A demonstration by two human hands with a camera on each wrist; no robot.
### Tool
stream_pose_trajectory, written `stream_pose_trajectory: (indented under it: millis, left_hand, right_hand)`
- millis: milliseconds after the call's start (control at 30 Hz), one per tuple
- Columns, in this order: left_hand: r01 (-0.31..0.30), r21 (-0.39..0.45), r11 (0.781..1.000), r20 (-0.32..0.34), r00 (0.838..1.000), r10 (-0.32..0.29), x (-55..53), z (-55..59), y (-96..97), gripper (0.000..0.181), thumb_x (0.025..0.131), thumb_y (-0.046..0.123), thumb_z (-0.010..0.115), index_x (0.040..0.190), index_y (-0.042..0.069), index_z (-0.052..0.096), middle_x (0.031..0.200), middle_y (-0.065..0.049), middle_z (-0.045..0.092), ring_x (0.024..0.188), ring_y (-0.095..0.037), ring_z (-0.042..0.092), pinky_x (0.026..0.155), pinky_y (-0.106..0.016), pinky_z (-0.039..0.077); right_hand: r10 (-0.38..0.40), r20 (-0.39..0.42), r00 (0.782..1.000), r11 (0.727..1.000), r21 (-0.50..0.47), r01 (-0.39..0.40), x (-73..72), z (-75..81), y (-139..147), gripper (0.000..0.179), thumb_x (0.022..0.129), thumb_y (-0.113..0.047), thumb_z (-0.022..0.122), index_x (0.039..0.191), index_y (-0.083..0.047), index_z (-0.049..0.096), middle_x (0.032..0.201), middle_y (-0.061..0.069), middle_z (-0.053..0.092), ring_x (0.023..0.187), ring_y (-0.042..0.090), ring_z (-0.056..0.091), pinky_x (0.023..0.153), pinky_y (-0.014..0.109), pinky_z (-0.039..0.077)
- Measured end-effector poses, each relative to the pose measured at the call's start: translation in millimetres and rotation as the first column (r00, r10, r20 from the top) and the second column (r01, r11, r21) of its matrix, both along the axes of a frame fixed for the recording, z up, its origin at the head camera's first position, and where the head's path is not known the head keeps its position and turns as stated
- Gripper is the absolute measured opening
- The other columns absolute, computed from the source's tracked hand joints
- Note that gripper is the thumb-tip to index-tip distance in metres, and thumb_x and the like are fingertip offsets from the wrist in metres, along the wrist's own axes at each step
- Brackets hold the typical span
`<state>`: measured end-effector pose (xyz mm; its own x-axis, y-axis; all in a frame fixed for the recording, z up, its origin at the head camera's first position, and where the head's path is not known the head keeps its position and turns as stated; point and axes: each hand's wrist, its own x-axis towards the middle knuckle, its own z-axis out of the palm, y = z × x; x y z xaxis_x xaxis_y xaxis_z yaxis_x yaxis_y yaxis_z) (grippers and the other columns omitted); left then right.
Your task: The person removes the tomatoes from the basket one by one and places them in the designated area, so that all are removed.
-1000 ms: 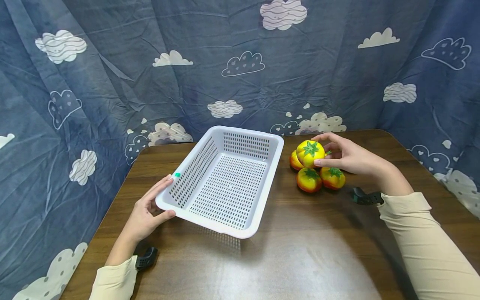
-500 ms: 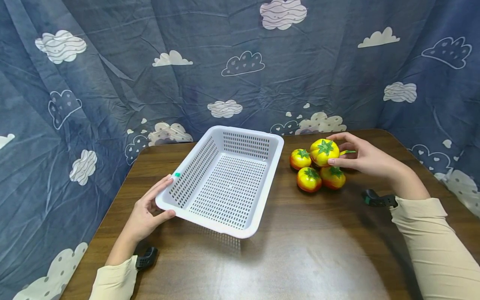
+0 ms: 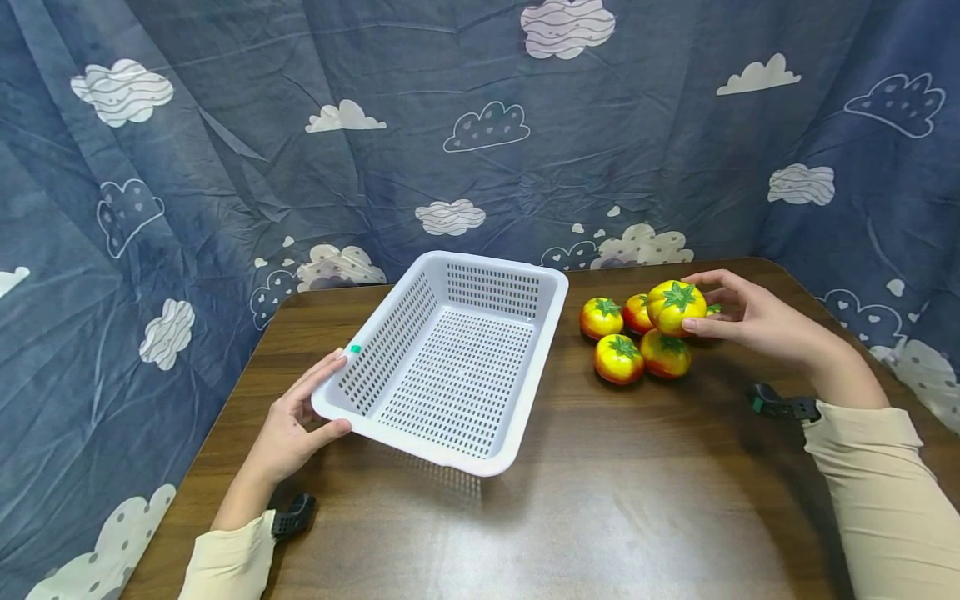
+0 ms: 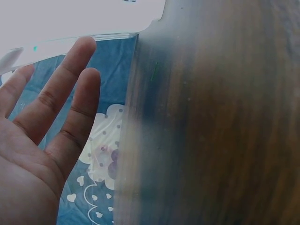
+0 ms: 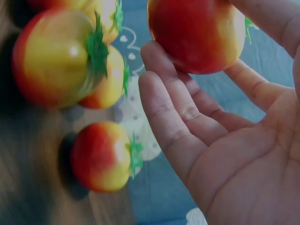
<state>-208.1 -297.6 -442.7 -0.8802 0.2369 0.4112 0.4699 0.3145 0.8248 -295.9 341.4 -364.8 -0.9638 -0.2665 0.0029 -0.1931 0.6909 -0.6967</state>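
In the head view my left hand (image 3: 288, 429) holds the near left corner of a white perforated plastic basket (image 3: 551, 329), thumb at the front rim and fingers on the side rim. The left wrist view shows those fingertips right at the basket's rim (image 4: 108, 18), fairly straight. My right hand (image 3: 765, 321) pinches a yellow and red tomato (image 3: 675, 307) with a green leafy top between thumb and fingers. It is held above several similar tomatoes (image 3: 618, 359) grouped right of the basket. In the right wrist view the held tomato (image 5: 194, 33) shows its red underside.
All of this is on a dark brown wooden table (image 3: 600, 500). A blue cloth (image 3: 405, 200) with white clouds hangs behind it. One tomato (image 5: 101, 157) lies slightly apart from the others in the right wrist view. The basket's inside shows its bare slotted floor.
My right hand has moved to the right with the tomato, uncovering more of the tomatoes beneath. The left hand and the basket have stayed in place.
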Motion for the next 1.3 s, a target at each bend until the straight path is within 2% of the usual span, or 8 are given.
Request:
stream_pose_trajectory:
  millis: [133,300,500,567,633,833,1067,1300]
  left_hand:
    - [-0.003,-0.001,1.000,0.000,1.000,0.003,0.9,-0.2,-0.2,0.081,0.082,-0.014,0.083,0.156,0.000,0.052,0.172,-0.006,0.041,0.122,-0.001,0.068,0.087,-0.015,0.059]
    - [-0.011,-0.009,1.000,0.011,1.000,0.011,1.4,-0.3,-0.7,0.082,0.082,-0.013,0.083,0.157,0.001,0.052,0.173,-0.005,0.041,0.123,0.000,0.068,0.086,-0.016,0.059]
    - [-0.019,-0.017,1.000,0.022,1.000,0.019,0.3,-0.9,-1.4,0.082,0.083,-0.012,0.084,0.158,0.003,0.052,0.173,-0.009,0.040,0.123,0.000,0.067,0.087,-0.016,0.059]
    - [-0.019,-0.016,1.000,0.021,1.000,0.019,0.1,-0.9,-1.4,0.082,0.083,-0.012,0.084,0.157,0.003,0.052,0.173,-0.010,0.040,0.123,0.000,0.067,0.087,-0.016,0.059]
    - [-0.019,-0.016,1.000,0.019,1.000,0.019,-0.1,-0.9,-1.3,0.083,0.083,-0.012,0.084,0.157,0.003,0.052,0.173,-0.011,0.039,0.123,0.000,0.067,0.087,-0.016,0.059]
    - [-0.022,-0.023,0.999,0.019,1.000,0.023,-0.6,-0.9,-1.4,0.083,0.083,-0.012,0.084,0.158,0.004,0.052,0.173,-0.012,0.039,0.123,0.000,0.067,0.087,-0.016,0.059]
    - [-0.024,-0.031,0.999,0.023,0.999,0.025,-1.2,-0.8,-1.6,0.083,0.083,-0.012,0.083,0.158,0.005,0.052,0.173,-0.013,0.038,0.123,0.000,0.067,0.087,-0.016,0.059]
    - [-0.030,-0.034,0.999,0.024,0.999,0.031,-1.0,-1.2,-1.9,0.084,0.082,-0.011,0.084,0.158,0.005,0.052,0.173,-0.013,0.039,0.122,0.000,0.067,0.086,-0.017,0.059]
  right_hand:
    - [-0.021,-0.012,1.000,1.000,0.005,0.022,2.3,-2.7,11,0.063,0.104,-0.026,0.072,0.158,-0.017,0.041,0.142,0.021,0.061,0.101,-0.004,0.065,0.084,0.011,0.052]
    - [-0.031,-0.024,0.999,0.999,0.010,0.031,4.7,-7.2,22,0.062,0.104,-0.025,0.072,0.158,-0.014,0.042,0.138,0.019,0.064,0.101,-0.008,0.063,0.082,0.009,0.052]
    - [-0.013,-0.043,0.999,1.000,-0.001,0.013,5.6,-17.5,35,0.059,0.103,-0.020,0.073,0.154,-0.008,0.045,0.114,-0.009,0.069,0.097,-0.004,0.065,0.078,0.014,0.055]
    - [-0.009,-0.041,0.999,1.000,-0.007,0.009,6.1,-21.0,38,0.059,0.103,-0.018,0.073,0.153,-0.007,0.045,0.111,-0.012,0.069,0.096,-0.001,0.066,0.077,0.017,0.057]
    - [-0.008,-0.031,0.999,1.000,-0.001,0.008,6.5,-24.0,41,0.059,0.103,-0.019,0.073,0.153,-0.006,0.044,0.113,-0.006,0.071,0.095,0.001,0.067,0.077,0.020,0.058]
    - [-0.017,0.037,0.999,1.000,0.026,0.016,7.8,-30.0,48,0.062,0.106,-0.022,0.069,0.157,-0.005,0.038,0.132,0.022,0.066,0.094,0.004,0.069,0.078,0.023,0.061]
    - [-0.035,0.083,0.996,0.999,0.010,0.034,8.5,-38.6,57,0.063,0.108,-0.024,0.066,0.158,-0.004,0.035,0.140,0.029,0.061,0.097,-0.004,0.066,0.079,0.024,0.062]
    - [-0.035,0.151,0.988,0.999,-0.022,0.038,9.7,-48.0,64,0.067,0.109,-0.027,0.065,0.160,-0.002,0.030,0.144,0.032,0.055,0.099,-0.004,0.066,0.083,0.025,0.063]
